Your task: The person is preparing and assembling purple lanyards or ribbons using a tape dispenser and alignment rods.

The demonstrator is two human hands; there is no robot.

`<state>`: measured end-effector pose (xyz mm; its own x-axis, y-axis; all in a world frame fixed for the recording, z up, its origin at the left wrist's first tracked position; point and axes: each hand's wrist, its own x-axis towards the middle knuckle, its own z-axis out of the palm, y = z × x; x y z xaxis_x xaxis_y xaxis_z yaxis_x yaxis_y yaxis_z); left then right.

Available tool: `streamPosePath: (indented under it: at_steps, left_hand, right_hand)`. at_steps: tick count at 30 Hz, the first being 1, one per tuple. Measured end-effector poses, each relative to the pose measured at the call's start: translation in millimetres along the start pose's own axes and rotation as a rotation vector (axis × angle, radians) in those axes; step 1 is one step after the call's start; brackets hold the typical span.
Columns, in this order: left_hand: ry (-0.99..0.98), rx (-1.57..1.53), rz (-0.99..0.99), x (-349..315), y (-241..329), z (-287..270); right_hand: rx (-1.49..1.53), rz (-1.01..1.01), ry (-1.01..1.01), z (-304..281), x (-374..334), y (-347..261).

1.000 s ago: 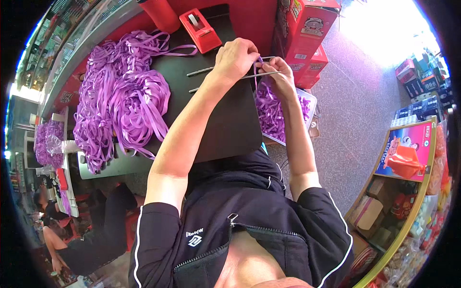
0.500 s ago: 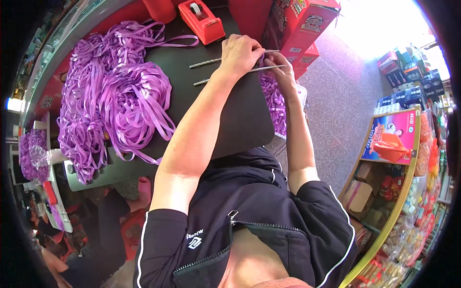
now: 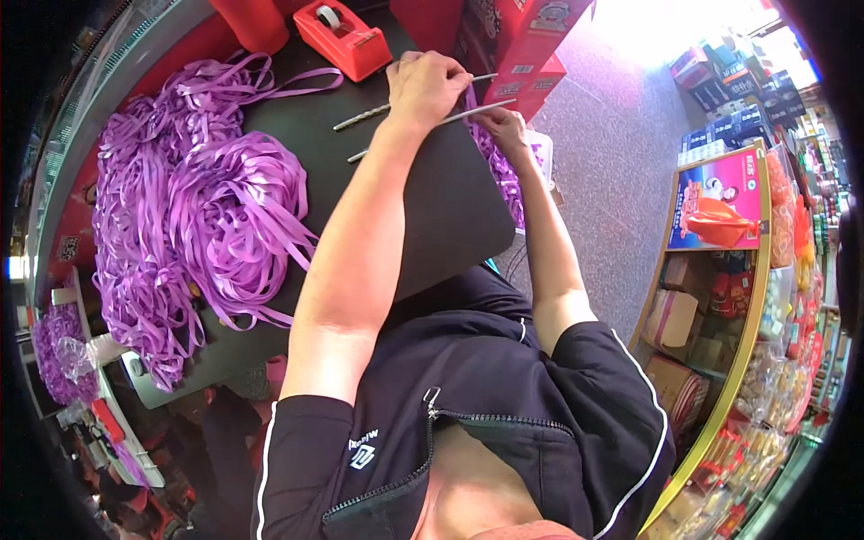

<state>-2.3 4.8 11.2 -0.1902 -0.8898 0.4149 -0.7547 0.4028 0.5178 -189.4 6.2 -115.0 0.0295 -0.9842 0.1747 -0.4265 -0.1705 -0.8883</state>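
My left hand (image 3: 430,85) is closed over two thin metal rods (image 3: 360,118) that lie across the black tabletop (image 3: 441,216). My right hand (image 3: 506,129) sits just right of it at the table's edge. Its fingers are curled at the end of the nearer rod and on purple ribbon (image 3: 500,178) that hangs in a white container (image 3: 543,155). A big heap of loose purple ribbon (image 3: 193,216) covers the left half of the table, apart from both hands.
A red tape dispenser (image 3: 346,36) stands just beyond my left hand, beside a red cylinder (image 3: 252,20). Red cartons (image 3: 517,45) are stacked behind the table. Shop shelves with packaged goods (image 3: 720,270) line the right, across a speckled floor (image 3: 612,171).
The view has tilted, so the table sits higher and more to the left. Both hands stay together at the rods, and the right hand has dropped slightly toward the ribbon in the container.
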Motion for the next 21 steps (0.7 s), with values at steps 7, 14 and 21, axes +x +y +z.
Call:
streamPosePath:
  at_steps: [7, 14, 21]
  left_hand:
    - [0.014, 0.015, 0.042, -1, -7, 4]
    - [-0.051, -0.054, 0.094, 4, -12, 2]
    - [-0.138, -0.195, 0.07, 9, -12, 5]
  right_hand:
    - [0.102, 0.171, -0.044, 33, -27, 86]
    - [0.2, 0.258, -0.081, 61, -64, 126]
    - [0.608, 0.438, -0.086, 52, -107, 120]
